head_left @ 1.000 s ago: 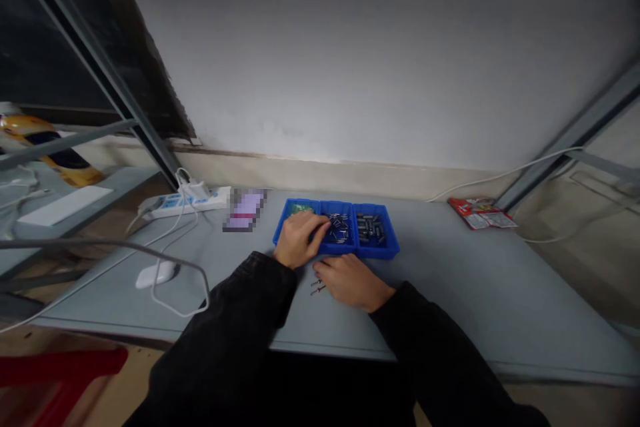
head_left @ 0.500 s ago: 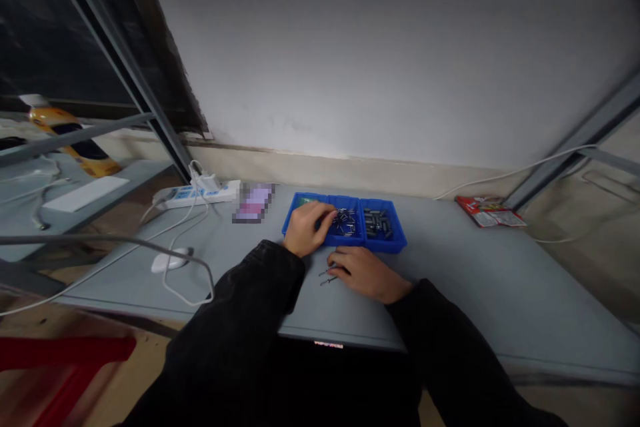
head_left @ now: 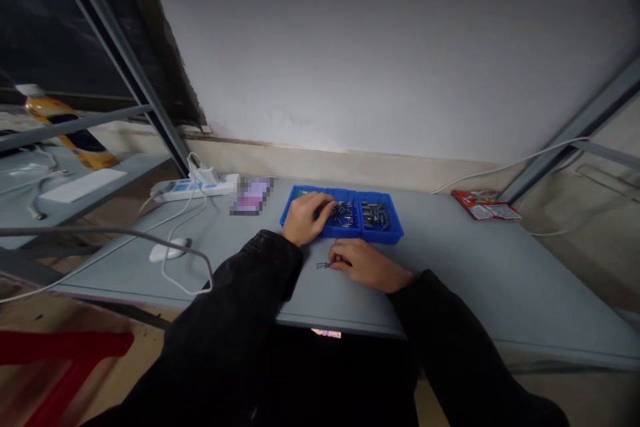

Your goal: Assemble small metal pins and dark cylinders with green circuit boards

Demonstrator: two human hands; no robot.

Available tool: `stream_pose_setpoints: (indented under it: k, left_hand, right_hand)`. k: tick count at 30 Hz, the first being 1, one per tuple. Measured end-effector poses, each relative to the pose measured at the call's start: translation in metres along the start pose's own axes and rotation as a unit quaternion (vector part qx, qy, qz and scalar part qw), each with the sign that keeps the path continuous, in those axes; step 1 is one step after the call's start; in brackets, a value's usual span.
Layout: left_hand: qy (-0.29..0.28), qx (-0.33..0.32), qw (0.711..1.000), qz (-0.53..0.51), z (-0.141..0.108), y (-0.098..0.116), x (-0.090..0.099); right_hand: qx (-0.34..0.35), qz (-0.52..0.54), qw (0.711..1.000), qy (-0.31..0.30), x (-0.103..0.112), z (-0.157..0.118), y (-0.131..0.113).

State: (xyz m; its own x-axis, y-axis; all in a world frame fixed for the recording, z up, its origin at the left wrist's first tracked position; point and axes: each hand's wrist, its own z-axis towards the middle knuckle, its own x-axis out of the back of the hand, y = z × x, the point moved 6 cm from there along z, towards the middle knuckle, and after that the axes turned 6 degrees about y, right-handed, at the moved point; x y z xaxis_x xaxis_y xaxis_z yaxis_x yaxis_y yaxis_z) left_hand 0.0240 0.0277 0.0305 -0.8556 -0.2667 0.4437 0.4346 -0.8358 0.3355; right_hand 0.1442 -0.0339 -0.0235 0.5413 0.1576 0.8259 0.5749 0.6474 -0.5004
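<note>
My left hand (head_left: 306, 217) rests over the left part of the blue tray (head_left: 381, 236), its fingers curled and thumb close to the forefinger. Whatever its fingertips hold is hidden. Beside them, small shiny metal pins (head_left: 344, 213) fill the middle compartment. Thicker grey metal cylinders (head_left: 374, 216) lie in the right compartment. In front of the tray, just above the table, my right hand (head_left: 363, 263) is closed on thin metal pins (head_left: 323, 265), whose ends stick out to the left. Their exact shape is too small to tell.
A power strip (head_left: 223, 185), a phone-like pixelated object (head_left: 251, 197) and a white mouse-like device (head_left: 169, 250) with loose cables lie on the left of the grey table (head_left: 465, 280). A red packet (head_left: 485, 205) lies at the right. A yellow bottle (head_left: 75, 130) leans farther left.
The metal pins in my right hand were spread apart and now lie close together, pointing left. My left hand stays at the tray. The whole view has shifted slightly.
</note>
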Motion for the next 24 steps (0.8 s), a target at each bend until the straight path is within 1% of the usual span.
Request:
stream_pose_setpoints:
  k: [3, 9, 13, 16, 19, 24]
  left_hand:
    - [-0.007, 0.001, 1.000, 0.004, 0.0003, 0.0004, -0.0006]
    - [-0.020, 0.003, 1.000, 0.014, 0.0007, 0.0005, -0.0017]
    - [-0.022, -0.003, 1.000, 0.013, 0.0014, 0.0025, -0.0016]
    - [-0.026, -0.003, 1.000, 0.012, 0.0017, 0.0034, -0.0018]
    - [-0.024, -0.002, 1.000, 0.010, 0.0018, 0.0031, -0.0017]
    - [-0.024, -0.001, 1.000, 0.011, 0.0021, 0.0025, -0.0018]
  right_hand:
    - [-0.004, -0.020, 1.000, 0.007, -0.0011, -0.0009, -0.0007]
    - [0.013, -0.130, 0.991, -0.005, -0.0073, -0.0034, -0.0039]
    - [0.020, -0.151, 0.988, -0.007, -0.0100, -0.0038, -0.0031]
    - [0.022, -0.173, 0.985, 0.006, -0.0095, -0.0037, -0.0018]
    - [0.014, -0.174, 0.984, 0.026, -0.0066, -0.0024, 0.0002]
    - [-0.002, -0.129, 0.991, 0.025, -0.0028, -0.0007, -0.0006]
